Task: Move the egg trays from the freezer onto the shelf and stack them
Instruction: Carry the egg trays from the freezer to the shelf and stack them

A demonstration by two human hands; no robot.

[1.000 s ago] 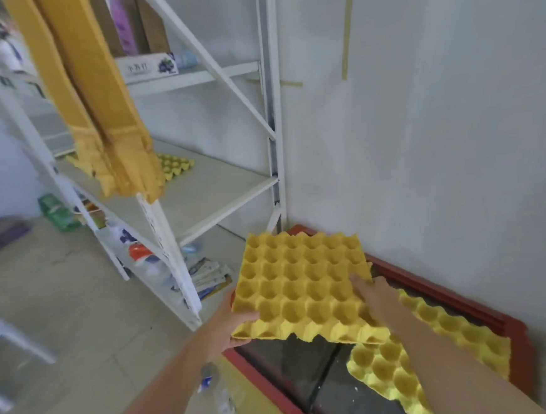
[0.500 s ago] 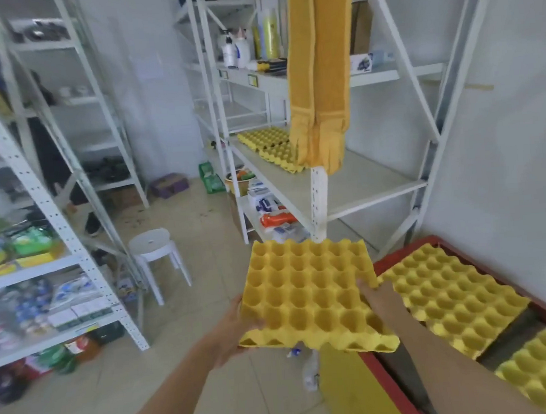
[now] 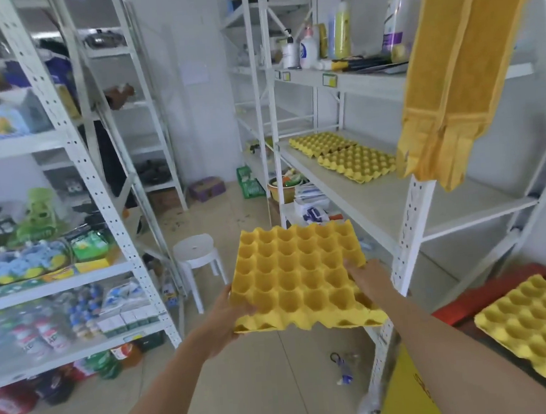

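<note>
I hold a yellow egg tray [image 3: 298,275] flat in front of me, over the floor. My left hand [image 3: 223,318] grips its near left corner and my right hand [image 3: 370,280] grips its right edge. On the white shelf [image 3: 378,198] to the right lie two more yellow egg trays, one nearer [image 3: 358,162] and one farther back [image 3: 320,142], overlapping at their edges. Another yellow tray [image 3: 539,329] rests on the red-rimmed freezer [image 3: 468,302] at the lower right.
A yellow towel [image 3: 453,71] hangs over the shelf's front post [image 3: 405,239]. A white stool [image 3: 197,255] stands on the floor ahead. Stocked racks [image 3: 76,176] line the left side. A small item with a cord [image 3: 341,366] lies on the floor.
My view has swung left from the freezer toward the shelves. The tray in both hands came away from the freezer and is now over the floor, facing the shelf.
</note>
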